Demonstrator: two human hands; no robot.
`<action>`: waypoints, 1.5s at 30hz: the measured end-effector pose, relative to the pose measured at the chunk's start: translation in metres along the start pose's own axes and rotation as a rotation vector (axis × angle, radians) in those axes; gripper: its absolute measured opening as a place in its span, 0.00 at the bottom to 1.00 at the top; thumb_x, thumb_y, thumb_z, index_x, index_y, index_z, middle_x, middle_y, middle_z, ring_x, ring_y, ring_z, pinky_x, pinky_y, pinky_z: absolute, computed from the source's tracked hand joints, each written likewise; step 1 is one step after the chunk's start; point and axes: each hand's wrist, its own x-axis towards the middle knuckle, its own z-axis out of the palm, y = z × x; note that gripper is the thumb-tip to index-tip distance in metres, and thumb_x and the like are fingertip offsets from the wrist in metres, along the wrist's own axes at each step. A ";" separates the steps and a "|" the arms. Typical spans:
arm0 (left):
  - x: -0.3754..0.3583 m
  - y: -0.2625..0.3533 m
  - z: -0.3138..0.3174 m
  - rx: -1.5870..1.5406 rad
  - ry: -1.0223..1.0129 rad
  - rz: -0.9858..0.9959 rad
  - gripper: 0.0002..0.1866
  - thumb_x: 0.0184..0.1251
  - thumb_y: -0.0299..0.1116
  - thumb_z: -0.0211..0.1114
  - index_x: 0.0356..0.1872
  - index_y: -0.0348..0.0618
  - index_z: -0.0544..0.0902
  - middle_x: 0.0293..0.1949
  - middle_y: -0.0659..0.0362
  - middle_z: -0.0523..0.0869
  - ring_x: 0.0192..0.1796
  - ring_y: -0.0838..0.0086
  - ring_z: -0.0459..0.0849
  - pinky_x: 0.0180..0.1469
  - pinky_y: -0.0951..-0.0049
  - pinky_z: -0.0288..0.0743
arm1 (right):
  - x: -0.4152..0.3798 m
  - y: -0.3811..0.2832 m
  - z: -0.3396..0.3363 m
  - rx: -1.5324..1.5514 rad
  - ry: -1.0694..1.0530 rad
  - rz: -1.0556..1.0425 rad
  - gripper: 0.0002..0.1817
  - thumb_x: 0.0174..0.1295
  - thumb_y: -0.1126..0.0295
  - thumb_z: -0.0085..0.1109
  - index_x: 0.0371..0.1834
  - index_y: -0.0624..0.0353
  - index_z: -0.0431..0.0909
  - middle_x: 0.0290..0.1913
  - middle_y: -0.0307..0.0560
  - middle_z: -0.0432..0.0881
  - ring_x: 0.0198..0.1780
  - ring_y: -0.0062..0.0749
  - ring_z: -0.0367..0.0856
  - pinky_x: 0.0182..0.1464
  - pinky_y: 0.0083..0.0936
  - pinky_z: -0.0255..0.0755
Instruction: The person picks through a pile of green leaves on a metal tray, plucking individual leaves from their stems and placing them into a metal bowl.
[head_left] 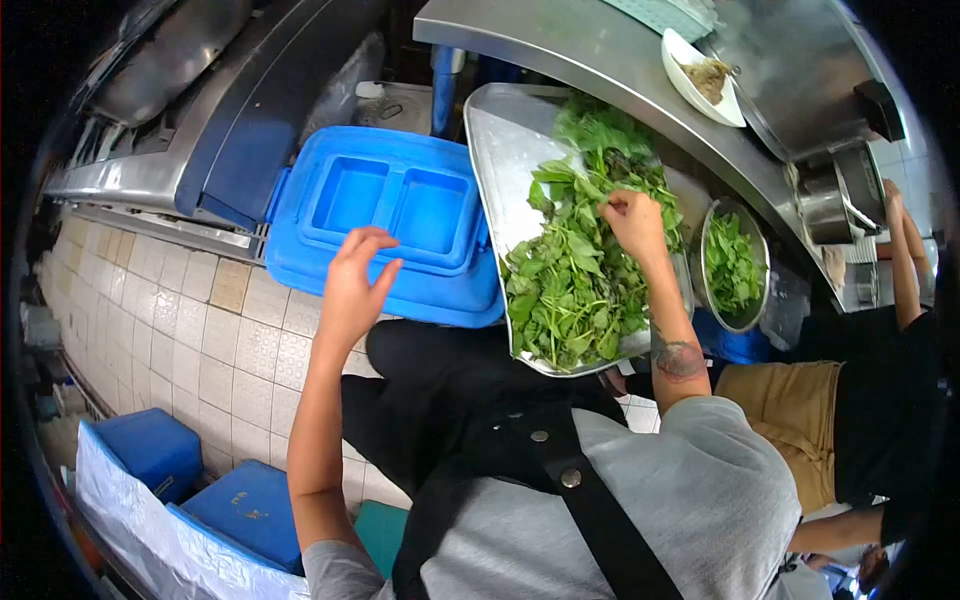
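- The greens (575, 270) lie in a loose heap on the tray (495, 150), over its middle and right side; the bare metal shows at the upper left.
- The right hand (635, 222) is over the heap, thumb and fingertips brought together, pinching the greens; from where I stand, I can't make out just which stem or leaf is between them.
- The left hand (360, 270) has nothing in it. Its fingers are loosely bent, thumb well apart, and it hangs above the near part of the blue lid (390, 275), left of the tray.
- The lid has two squarish hollows side by side, and the tray's left edge comes right up against it.
- A round metal bowl (707, 290) sits just right of the tray, with loose leaves (735, 260) inside.
- Beyond the tray runs the steel tabletop (560, 45), carrying a white dish (733, 108) with some brownish food (706, 78) in it.
- Over on the right, another person in a dark top and tan apron (780, 410) has a hand (893, 205) near the pots (825, 205).
- Blue bins (240, 510) stand on the tiled floor (240, 345), behind and left of the worker.
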 end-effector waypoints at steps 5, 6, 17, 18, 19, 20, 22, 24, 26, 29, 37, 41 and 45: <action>-0.031 -0.007 -0.022 0.022 -0.001 -0.114 0.10 0.57 0.22 0.66 0.41 0.35 0.82 0.45 0.46 0.82 0.51 0.52 0.81 0.54 0.62 0.74 | 0.024 0.046 0.005 0.549 0.117 0.079 0.11 0.64 0.65 0.62 0.37 0.64 0.82 0.27 0.38 0.83 0.26 0.22 0.77 0.29 0.26 0.70; -0.033 -0.008 -0.024 0.030 0.001 -0.132 0.10 0.57 0.22 0.66 0.41 0.34 0.82 0.45 0.46 0.82 0.50 0.52 0.81 0.53 0.62 0.74 | 0.026 0.038 0.000 0.674 0.110 0.129 0.10 0.64 0.65 0.62 0.38 0.61 0.81 0.28 0.36 0.81 0.27 0.21 0.75 0.28 0.24 0.69; 0.008 0.042 0.013 0.002 -0.018 -0.012 0.11 0.57 0.24 0.67 0.42 0.36 0.82 0.44 0.48 0.83 0.51 0.55 0.82 0.55 0.64 0.74 | 0.014 0.030 -0.020 1.266 -0.326 0.207 0.09 0.63 0.68 0.63 0.47 0.52 0.81 0.31 0.31 0.80 0.29 0.18 0.76 0.32 0.19 0.71; 0.014 0.050 0.022 -0.008 -0.045 0.048 0.11 0.58 0.24 0.67 0.42 0.36 0.82 0.45 0.49 0.82 0.51 0.55 0.82 0.54 0.64 0.74 | 0.010 0.029 -0.019 1.110 -0.243 0.200 0.11 0.62 0.68 0.63 0.48 0.54 0.81 0.32 0.34 0.81 0.31 0.20 0.78 0.33 0.21 0.73; 0.019 0.057 0.029 -0.017 -0.070 0.109 0.11 0.58 0.25 0.67 0.42 0.37 0.82 0.46 0.49 0.82 0.51 0.55 0.81 0.54 0.64 0.74 | 0.006 0.025 -0.020 0.954 -0.160 0.189 0.14 0.62 0.69 0.63 0.50 0.56 0.81 0.33 0.37 0.83 0.33 0.22 0.80 0.34 0.22 0.74; 0.022 0.066 0.033 -0.030 -0.090 0.117 0.11 0.58 0.25 0.67 0.43 0.37 0.82 0.46 0.49 0.82 0.51 0.55 0.81 0.54 0.64 0.74 | 0.003 0.022 -0.019 0.797 -0.077 0.179 0.16 0.61 0.69 0.64 0.52 0.58 0.81 0.35 0.40 0.84 0.34 0.24 0.82 0.36 0.24 0.75; 0.026 0.079 0.038 -0.069 -0.141 0.135 0.12 0.57 0.25 0.68 0.43 0.37 0.82 0.47 0.49 0.81 0.51 0.55 0.81 0.54 0.64 0.74 | -0.007 0.014 -0.022 0.417 0.214 0.013 0.20 0.58 0.70 0.64 0.54 0.63 0.79 0.39 0.52 0.85 0.40 0.36 0.86 0.42 0.31 0.78; 0.028 0.076 0.040 -0.056 -0.133 0.154 0.12 0.57 0.26 0.68 0.44 0.38 0.82 0.47 0.49 0.81 0.51 0.54 0.81 0.54 0.63 0.74 | -0.022 0.002 -0.029 0.306 0.432 0.016 0.21 0.58 0.69 0.64 0.54 0.63 0.79 0.42 0.56 0.85 0.41 0.41 0.87 0.44 0.35 0.78; 0.029 0.069 0.037 -0.050 -0.134 0.150 0.12 0.57 0.26 0.68 0.43 0.38 0.82 0.48 0.49 0.81 0.51 0.54 0.81 0.54 0.63 0.74 | -0.032 -0.008 -0.029 0.254 0.350 0.068 0.17 0.60 0.60 0.64 0.43 0.63 0.84 0.34 0.58 0.86 0.35 0.45 0.86 0.40 0.38 0.77; 0.035 0.050 0.027 -0.074 -0.186 0.152 0.12 0.57 0.26 0.68 0.43 0.38 0.82 0.48 0.48 0.81 0.51 0.53 0.81 0.54 0.63 0.74 | -0.040 -0.032 -0.022 0.124 0.035 0.215 0.22 0.59 0.50 0.64 0.28 0.63 0.87 0.23 0.58 0.83 0.30 0.49 0.85 0.37 0.38 0.77; 0.057 0.013 -0.030 0.003 -0.189 0.179 0.12 0.55 0.24 0.68 0.41 0.36 0.82 0.46 0.47 0.81 0.50 0.52 0.81 0.54 0.62 0.75 | -0.014 -0.033 0.027 0.006 0.147 0.303 0.14 0.52 0.60 0.67 0.29 0.60 0.86 0.27 0.56 0.85 0.32 0.49 0.85 0.39 0.39 0.78; 0.050 0.017 -0.028 0.001 -0.150 0.128 0.12 0.56 0.24 0.68 0.42 0.37 0.82 0.46 0.47 0.81 0.50 0.52 0.81 0.54 0.62 0.74 | -0.015 -0.018 0.026 0.143 0.155 0.263 0.10 0.51 0.64 0.65 0.30 0.60 0.85 0.26 0.53 0.85 0.31 0.42 0.86 0.38 0.34 0.78; 0.041 0.042 -0.003 -0.017 -0.208 0.184 0.12 0.56 0.25 0.68 0.42 0.37 0.82 0.47 0.48 0.81 0.50 0.53 0.81 0.54 0.62 0.74 | -0.019 -0.009 0.019 0.399 0.189 0.233 0.11 0.55 0.64 0.63 0.34 0.60 0.85 0.29 0.51 0.86 0.30 0.35 0.85 0.37 0.29 0.76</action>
